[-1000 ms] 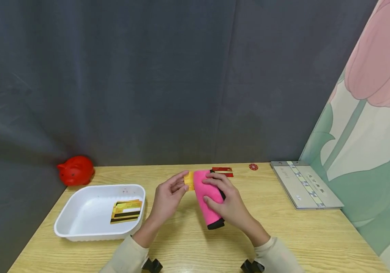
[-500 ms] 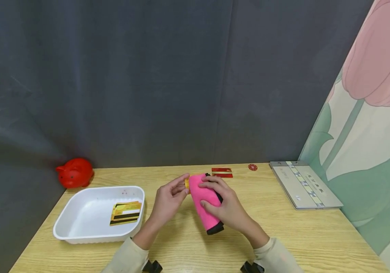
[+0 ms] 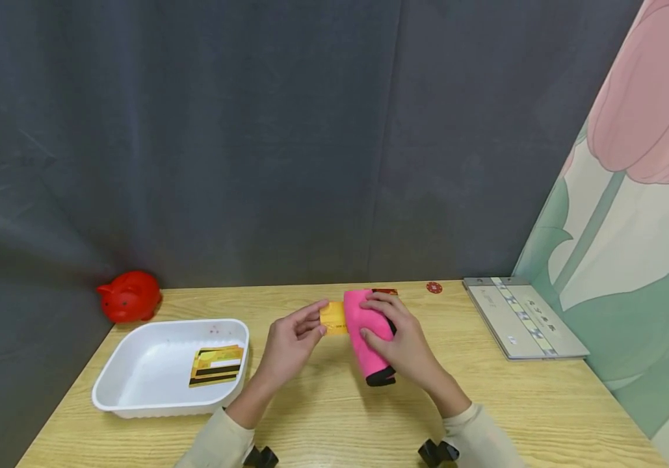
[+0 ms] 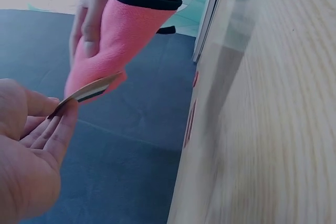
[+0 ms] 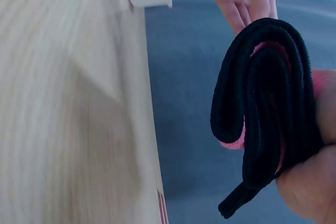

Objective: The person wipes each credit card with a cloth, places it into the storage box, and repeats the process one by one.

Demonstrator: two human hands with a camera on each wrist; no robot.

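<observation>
Above the table, my left hand pinches a yellow bank card between thumb and fingers at its left end. The card's right end runs into a folded pink cloth with black edging, and the left wrist view shows the thin card right against the cloth. My right hand grips this cloth from the right, thumb in front and fingers over the top. From the right wrist, its stacked folds and black border show end on.
On the left stands a white tray with several yellow cards inside. Behind it sits a red piggy bank. Red striped cards, partly hidden by the cloth, and a red round chip lie at the back. A grey folder rests at right.
The pink cloth slid left over the card until little of it showed, then moved back right with my right hand, uncovering more of the card. My left hand stayed nearly still.
</observation>
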